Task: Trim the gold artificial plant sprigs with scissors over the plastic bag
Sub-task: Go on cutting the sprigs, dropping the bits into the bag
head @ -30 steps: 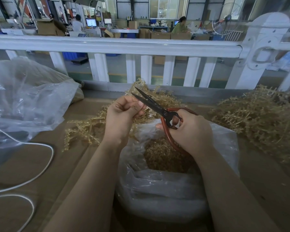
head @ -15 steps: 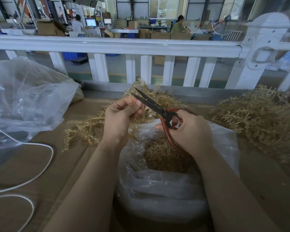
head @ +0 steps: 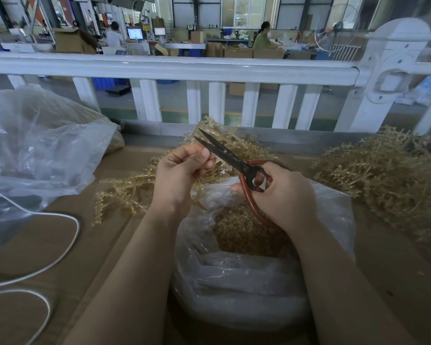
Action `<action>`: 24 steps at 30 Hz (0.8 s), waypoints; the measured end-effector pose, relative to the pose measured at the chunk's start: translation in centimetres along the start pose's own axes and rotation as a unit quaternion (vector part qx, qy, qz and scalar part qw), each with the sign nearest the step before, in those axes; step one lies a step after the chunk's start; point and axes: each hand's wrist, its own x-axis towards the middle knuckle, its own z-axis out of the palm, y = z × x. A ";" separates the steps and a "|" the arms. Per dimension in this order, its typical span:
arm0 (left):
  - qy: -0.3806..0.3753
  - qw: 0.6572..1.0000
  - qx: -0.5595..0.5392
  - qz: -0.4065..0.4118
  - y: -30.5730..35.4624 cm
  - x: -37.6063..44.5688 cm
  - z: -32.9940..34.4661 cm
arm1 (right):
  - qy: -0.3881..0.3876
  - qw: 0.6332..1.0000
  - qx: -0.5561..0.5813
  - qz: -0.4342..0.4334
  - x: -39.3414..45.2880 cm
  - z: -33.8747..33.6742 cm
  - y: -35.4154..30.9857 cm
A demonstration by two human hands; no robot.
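- The left hand (head: 182, 174) is curled, thumb and fingers pinching a gold sprig (head: 135, 188) that trails down to the left onto the brown table (head: 60, 245).
- The right hand (head: 284, 195) grips the scissors (head: 234, 161) by their red loop handles, fingers through the loops.
- The 2 dark blades are slightly parted and point up and left, their tips just beside the left thumb.
- Both hands are above the open bag (head: 234, 277), which sits at the table's near edge with gold trimmings (head: 241, 232) inside.
- A pile (head: 383, 178) of gold sprigs lies on the table to the right, apart from the bag.
- More sprigs (head: 234, 140) lie behind the hands, by the white rail (head: 159, 68).
- A 2nd clear bag (head: 40, 150) is slumped at the left, with a white cable (head: 67, 245) looping across the table beside it.
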 end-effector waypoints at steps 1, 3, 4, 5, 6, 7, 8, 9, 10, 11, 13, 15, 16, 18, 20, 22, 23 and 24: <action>-0.004 1.000 0.007 0.003 -0.1 0.0 0.0 | -0.001 1.000 -0.008 -0.003 0.0 0.0 0.0; -0.011 1.000 0.021 0.009 -0.1 0.0 -0.1 | -0.005 1.000 -0.025 -0.010 0.0 0.0 0.1; -0.014 0.999 0.028 0.012 -0.1 0.0 -0.1 | -0.007 0.999 -0.032 -0.012 0.0 0.0 0.1; -0.018 0.999 0.036 0.013 -0.2 0.0 -0.1 | -0.008 0.999 -0.036 -0.012 0.0 0.0 0.2; -0.020 0.999 0.044 0.014 -0.2 0.0 -0.1 | -0.009 0.999 -0.039 -0.011 0.1 -0.1 0.1; -0.023 0.998 0.050 0.013 -0.2 0.0 -0.1 | -0.007 0.999 -0.042 -0.011 0.1 -0.1 0.1; -0.025 0.998 0.055 0.012 -0.3 0.0 0.0 | -0.005 0.999 -0.045 -0.011 0.1 -0.1 0.0; -0.029 0.998 0.060 0.012 -0.3 -0.1 0.0 | -0.003 0.999 -0.048 -0.012 0.1 -0.2 0.0; -0.035 0.997 0.066 0.014 -0.3 -0.1 0.0 | -0.003 0.999 -0.051 -0.013 0.2 -0.2 -0.1; -0.041 0.997 0.069 0.015 -0.3 -0.2 0.1 | -0.002 0.999 -0.053 -0.014 0.2 -0.2 -0.1; -0.043 0.997 0.067 0.014 -0.3 -0.2 0.2 | 0.004 0.998 -0.052 -0.019 0.2 -0.2 -0.1; -0.043 0.997 0.061 0.012 -0.3 -0.3 0.2 | 0.011 0.999 -0.046 -0.021 0.1 -0.2 -0.1; -0.045 0.997 0.056 0.010 -0.3 -0.3 0.3 | 0.011 0.999 -0.043 -0.020 0.1 -0.2 -0.2; -0.053 0.998 0.038 0.004 -0.2 -0.4 0.4 | 0.014 0.999 -0.039 -0.017 0.1 -0.2 -0.2; -0.063 0.998 0.024 -0.001 -0.1 -0.5 0.4 | 0.021 0.999 -0.032 -0.018 0.1 -0.2 -0.2; -0.064 0.998 0.018 -0.006 -0.2 -0.3 0.4 | 0.020 0.999 -0.027 -0.019 0.2 0.0 -0.1; -0.063 0.998 0.017 -0.008 -0.3 -0.2 0.3 | 0.019 0.999 -0.026 -0.022 0.2 0.1 0.0; -0.062 0.998 0.017 -0.010 -0.3 -0.2 0.3 | 0.019 0.999 -0.023 -0.027 0.2 0.2 0.1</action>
